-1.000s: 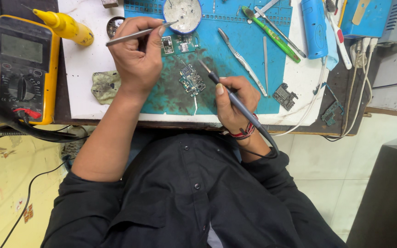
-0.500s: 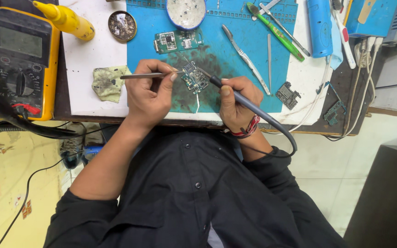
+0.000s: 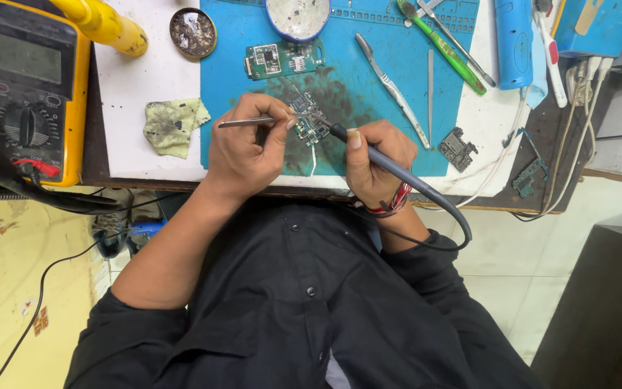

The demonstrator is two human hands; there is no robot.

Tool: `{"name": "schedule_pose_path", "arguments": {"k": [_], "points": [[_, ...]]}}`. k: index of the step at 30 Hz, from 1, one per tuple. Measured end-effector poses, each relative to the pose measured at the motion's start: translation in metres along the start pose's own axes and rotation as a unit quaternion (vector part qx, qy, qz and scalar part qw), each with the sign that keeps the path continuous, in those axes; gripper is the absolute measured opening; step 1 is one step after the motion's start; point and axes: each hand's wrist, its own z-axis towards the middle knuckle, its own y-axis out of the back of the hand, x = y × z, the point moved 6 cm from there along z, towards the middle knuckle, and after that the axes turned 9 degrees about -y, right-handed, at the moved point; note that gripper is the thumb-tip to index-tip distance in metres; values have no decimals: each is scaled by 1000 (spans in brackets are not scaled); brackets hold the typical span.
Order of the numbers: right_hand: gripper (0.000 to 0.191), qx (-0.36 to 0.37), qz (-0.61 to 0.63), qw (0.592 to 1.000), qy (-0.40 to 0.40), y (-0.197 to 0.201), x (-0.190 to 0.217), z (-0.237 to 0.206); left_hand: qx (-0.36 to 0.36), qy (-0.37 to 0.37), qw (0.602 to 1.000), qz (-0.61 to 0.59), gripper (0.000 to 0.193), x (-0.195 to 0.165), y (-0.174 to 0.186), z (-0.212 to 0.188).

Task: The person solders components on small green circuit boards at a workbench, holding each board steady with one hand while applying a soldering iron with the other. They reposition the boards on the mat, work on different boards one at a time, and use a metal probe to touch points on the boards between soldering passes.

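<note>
My left hand (image 3: 242,148) grips metal tweezers (image 3: 242,122), their tips reaching a small green circuit board (image 3: 309,126) on the stained blue work mat (image 3: 390,155). My right hand (image 3: 372,158) holds a dark soldering iron (image 3: 379,155) like a pen, its tip touching the same board from the right. The iron's cable (image 3: 448,209) loops back toward my chest. Both hands rest at the mat's near edge.
A yellow multimeter (image 3: 26,86) sits at left with a yellow bottle (image 3: 106,25), a round flux tin (image 3: 193,32) and a stained rag (image 3: 173,126). A second green board (image 3: 278,59), white dish (image 3: 298,16), spare tweezers (image 3: 390,86), green brush (image 3: 444,47), blue tool (image 3: 514,32) and loose boards (image 3: 458,148) lie beyond.
My left hand came down from the far dish to the board with the tweezers. The right hand and iron stayed at the board.
</note>
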Motion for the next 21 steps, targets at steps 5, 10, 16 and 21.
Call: {"name": "schedule_pose_path", "arguments": {"k": [5, 10, 16, 21], "points": [[18, 8, -6, 1000, 2, -1, 2, 2, 2, 4, 1000, -1, 19, 0, -1, 1], [18, 17, -1, 1000, 0, -2, 3, 2, 4, 10, 1000, -8, 19, -1, 0, 0], [17, 18, -3, 1000, 2, -2, 3, 3, -1, 10, 1000, 0, 19, -1, 0, 1], [18, 16, -6, 1000, 6, -1, 4, 4, -11, -4, 1000, 1, 20, -3, 1, 2]]}}
